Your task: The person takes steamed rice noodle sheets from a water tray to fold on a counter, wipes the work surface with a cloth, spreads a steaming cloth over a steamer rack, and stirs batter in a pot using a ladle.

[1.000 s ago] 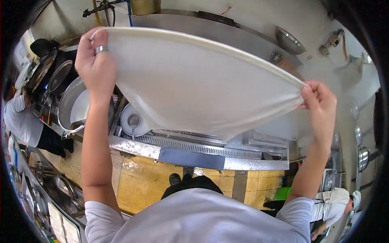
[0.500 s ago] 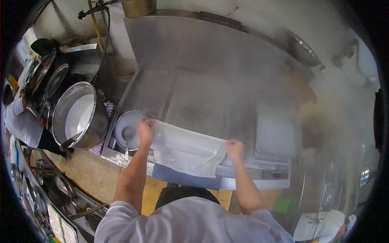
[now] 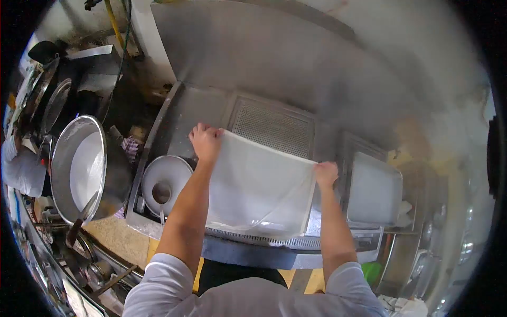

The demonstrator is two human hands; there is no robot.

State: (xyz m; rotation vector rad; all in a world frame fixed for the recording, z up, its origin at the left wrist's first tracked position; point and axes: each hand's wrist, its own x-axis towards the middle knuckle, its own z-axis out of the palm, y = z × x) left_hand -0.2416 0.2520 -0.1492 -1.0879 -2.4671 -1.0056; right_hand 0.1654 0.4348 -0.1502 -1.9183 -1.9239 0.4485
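Observation:
A thin white cloth hangs spread between my two hands, above the front part of a metal steam counter. Its far left corner is pinched in my left hand, fingers closed. My right hand grips the far right corner, so the far edge is drawn straight. The near edge droops with a few folds. Just beyond the cloth lies a perforated metal plate set in the counter. To the left of my left forearm sits a round pan of whitish liquid with a ladle in it.
At far left stands a big metal pot of white liquid, a handled tool at its rim. A whitish, cloth-like cover sits on the counter's right section. Steam drifts on the right. Another person is partly visible at far left.
Both hands have moved away from my body and outward, carrying the cloth farther over the counter. The cloth is stretched flatter. The steam has thinned and the camera view has shifted.

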